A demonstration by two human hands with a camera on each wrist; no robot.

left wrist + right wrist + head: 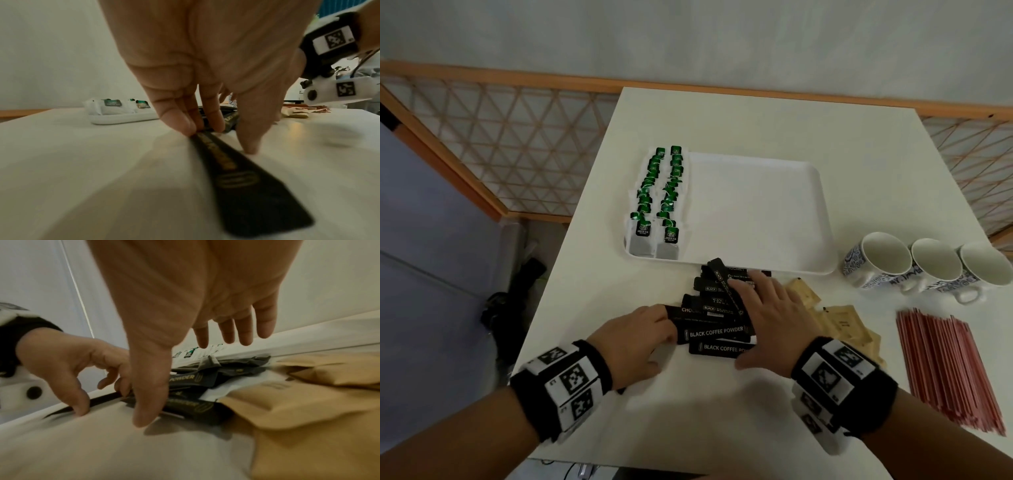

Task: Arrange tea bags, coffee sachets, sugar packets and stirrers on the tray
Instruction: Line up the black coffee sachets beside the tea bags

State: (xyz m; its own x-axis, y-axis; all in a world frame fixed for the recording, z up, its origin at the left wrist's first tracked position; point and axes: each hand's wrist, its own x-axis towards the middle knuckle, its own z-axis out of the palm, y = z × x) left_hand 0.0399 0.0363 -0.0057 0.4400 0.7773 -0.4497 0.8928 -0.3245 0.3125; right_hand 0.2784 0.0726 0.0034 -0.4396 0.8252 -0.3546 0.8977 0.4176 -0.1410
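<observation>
A white tray [756, 212] lies at the table's middle, with two rows of green tea bags [661, 192] along its left side. In front of it lies a loose pile of black coffee sachets [714, 318]. My left hand [664, 329] is at the pile's left edge. Its bent fingertips [185, 126] press one black sachet [246, 186] flat, and its thumb stands on the table beside it. My right hand [756, 315] hovers over the pile with straight, spread fingers [244, 334], thumb tip down at the pile's front. Brown sugar packets [839, 322] lie right of the pile, red stirrers [948, 370] further right.
Three patterned mugs [887, 260] lie on their sides right of the tray. The white table [688, 411] ends close to the left of my left wrist. A wooden lattice screen [500, 144] stands behind and to the left.
</observation>
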